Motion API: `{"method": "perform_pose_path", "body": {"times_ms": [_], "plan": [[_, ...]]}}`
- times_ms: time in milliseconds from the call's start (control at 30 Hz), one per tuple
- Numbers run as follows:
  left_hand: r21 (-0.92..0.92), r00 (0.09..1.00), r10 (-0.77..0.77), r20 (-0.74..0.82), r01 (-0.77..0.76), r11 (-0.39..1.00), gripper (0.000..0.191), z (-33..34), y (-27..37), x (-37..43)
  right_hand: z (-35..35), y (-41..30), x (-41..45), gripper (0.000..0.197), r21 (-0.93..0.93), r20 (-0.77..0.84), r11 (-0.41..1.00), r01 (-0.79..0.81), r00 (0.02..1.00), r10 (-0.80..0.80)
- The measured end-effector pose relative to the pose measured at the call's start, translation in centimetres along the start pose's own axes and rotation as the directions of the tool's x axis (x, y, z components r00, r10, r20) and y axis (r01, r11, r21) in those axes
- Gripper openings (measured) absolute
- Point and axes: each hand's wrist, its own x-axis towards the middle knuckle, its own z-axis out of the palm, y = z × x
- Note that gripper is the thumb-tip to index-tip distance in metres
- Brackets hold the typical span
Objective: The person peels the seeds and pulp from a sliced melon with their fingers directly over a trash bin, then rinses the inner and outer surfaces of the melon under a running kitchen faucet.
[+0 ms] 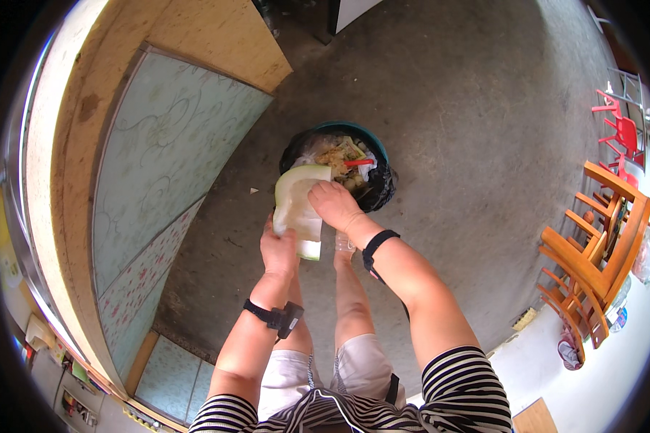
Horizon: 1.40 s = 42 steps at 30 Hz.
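Observation:
A curved piece of pale green-rimmed melon or gourd (298, 203) with whitish flesh is in my left hand (279, 248), which grips its lower left side. My right hand (336, 205) has its fingers curled at the piece's right side, over its hollow; whether they hold anything is hidden. Just beyond both hands, a round teal bin (376, 142) stands on the floor, lined with a black plastic bag (382, 189). Food scraps (333, 157), crumpled clear plastic and a red object (359, 162) lie inside it. The piece overlaps the bin's near left edge.
To the left stands a wooden-edged counter (195, 27) with patterned light blue panels (151, 135). The concrete floor (455, 135) spreads around the bin. Wooden chairs (601, 260) and small red chairs (625, 132) are at the far right. A small pale scrap (254, 190) lies left of the bin.

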Motion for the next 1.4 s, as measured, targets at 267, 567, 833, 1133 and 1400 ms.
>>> {"method": "perform_pose_path", "body": {"times_ms": [267, 567, 833, 1133, 1400], "plan": [[-0.083, 1.0, -0.023, -0.016, 0.021, 0.996, 0.051, -0.4, -0.5, 0.1, 0.3, 0.3, -1.4, 0.013, 0.25, -0.11, 0.948, -0.196, 0.967, 0.228], [-0.025, 0.999, 0.046, -0.003, -0.046, 0.999, 0.051, 0.0, 0.2, -1.1, 0.4, -1.4, 0.5, 0.009, 0.328, -0.093, 0.945, 0.014, 0.995, 0.018], [-0.083, 0.997, -0.04, -0.061, 0.035, 0.996, 0.05, -0.4, 0.3, -0.3, 0.4, 2.4, -2.5, 0.007, 0.114, 0.094, 0.989, -0.093, 0.992, 0.083], [0.144, 0.976, 0.198, -0.089, -0.184, 0.972, 0.054, 1.5, -1.8, -1.1, -1.2, -1.7, 1.9, 0.044, 0.326, 0.079, 0.609, -0.723, 0.663, 0.744], [0.111, 0.978, 0.165, -0.13, -0.151, 0.982, 0.055, 1.2, -2.4, -1.3, -0.3, -0.1, -0.1, 0.028, 0.238, -0.032, 0.678, -0.696, 0.692, 0.721]]}}
